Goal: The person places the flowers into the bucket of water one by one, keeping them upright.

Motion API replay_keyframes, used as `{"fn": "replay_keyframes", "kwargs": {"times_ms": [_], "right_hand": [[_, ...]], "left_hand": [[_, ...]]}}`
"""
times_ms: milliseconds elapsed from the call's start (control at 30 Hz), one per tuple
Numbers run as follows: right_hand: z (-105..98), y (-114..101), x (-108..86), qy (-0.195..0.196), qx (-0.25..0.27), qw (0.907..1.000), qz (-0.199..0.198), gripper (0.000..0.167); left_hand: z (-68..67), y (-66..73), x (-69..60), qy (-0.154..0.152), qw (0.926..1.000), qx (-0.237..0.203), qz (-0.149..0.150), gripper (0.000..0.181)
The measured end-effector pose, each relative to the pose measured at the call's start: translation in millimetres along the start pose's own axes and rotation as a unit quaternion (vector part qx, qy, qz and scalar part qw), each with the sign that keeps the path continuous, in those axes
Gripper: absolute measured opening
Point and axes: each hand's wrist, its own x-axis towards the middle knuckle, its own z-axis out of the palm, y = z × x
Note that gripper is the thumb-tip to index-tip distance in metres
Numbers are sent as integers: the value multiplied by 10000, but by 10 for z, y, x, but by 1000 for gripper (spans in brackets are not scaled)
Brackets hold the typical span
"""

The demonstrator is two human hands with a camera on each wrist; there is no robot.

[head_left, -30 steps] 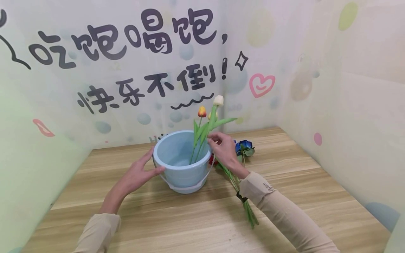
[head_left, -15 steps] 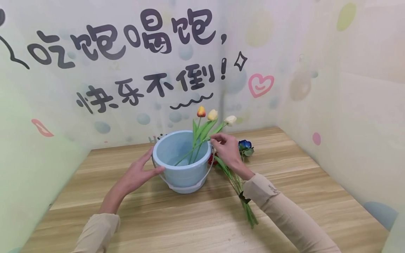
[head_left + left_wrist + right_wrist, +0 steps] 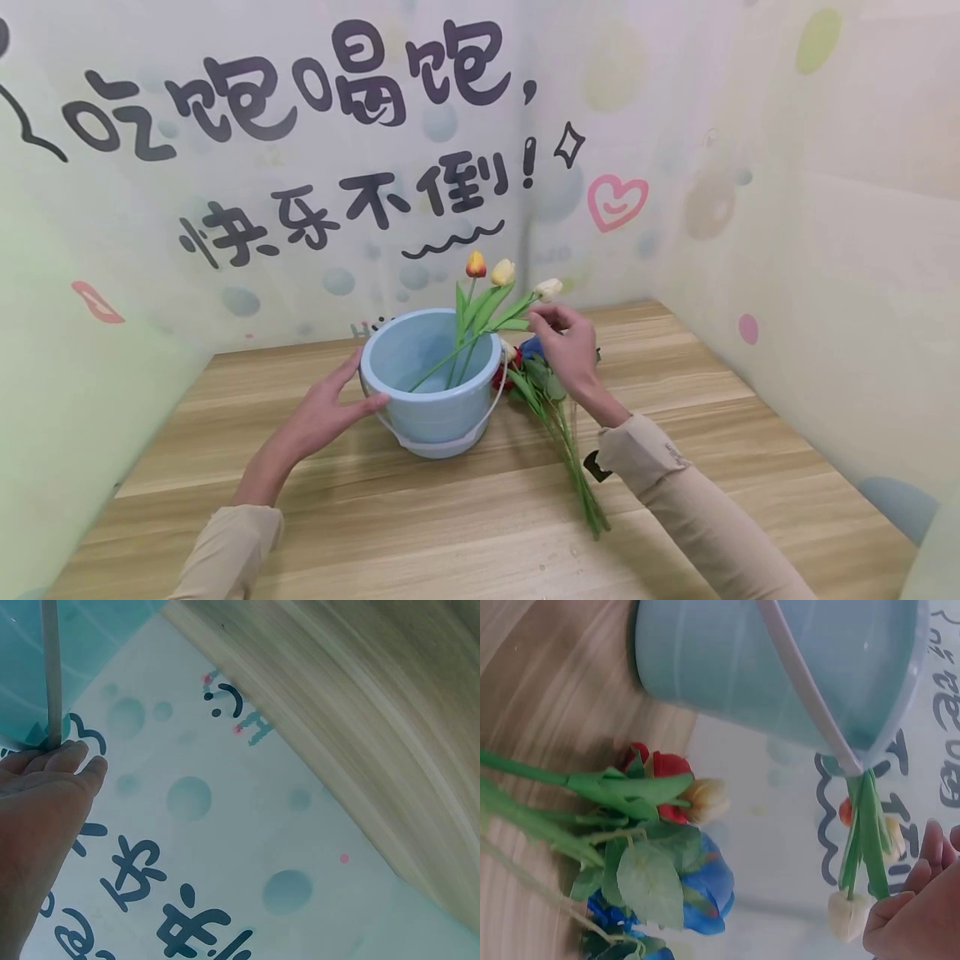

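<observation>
My left hand [image 3: 318, 417] rests against the left side of the light-blue bucket [image 3: 442, 417], thumb at the rim and fingers along the outer wall. In the left wrist view its fingertips [image 3: 75, 755] lie beside the bucket's handle. Inside the bucket lean an orange-red tulip [image 3: 476, 264], a yellow tulip [image 3: 503, 272] and a white tulip [image 3: 548, 289], which tilts right over the rim. Right of it hovers my right hand [image 3: 570, 346], fingers loosely bent beside a tulip leaf, holding no stem. Below this hand, a blue rose [image 3: 709, 889] and a red rose [image 3: 667, 772] lie on the table.
Loose green stems [image 3: 577, 467] extend toward the front of the wooden table [image 3: 375, 533], with a small black piece [image 3: 597, 467] beside them. A pale tulip [image 3: 707, 800] lies among the roses. Printed walls [image 3: 720, 208] close off the back and sides.
The white tulip has tipped down to the right, its stem end sliding left inside the bucket. My right hand has let go of it and moved right. My left hand stays put.
</observation>
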Motion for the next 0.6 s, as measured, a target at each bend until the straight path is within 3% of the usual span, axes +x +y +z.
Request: {"fn": "replay_keyframes", "kwargs": {"times_ms": [333, 600], "right_hand": [[-253, 41, 32, 617, 248, 9977, 157, 17], [-498, 230, 49, 950, 550, 9926, 518, 18]], "left_hand": [[9, -2, 2, -13, 10000, 2, 22, 88], [-7, 11, -10, -26, 10000, 9, -8, 89]]}}
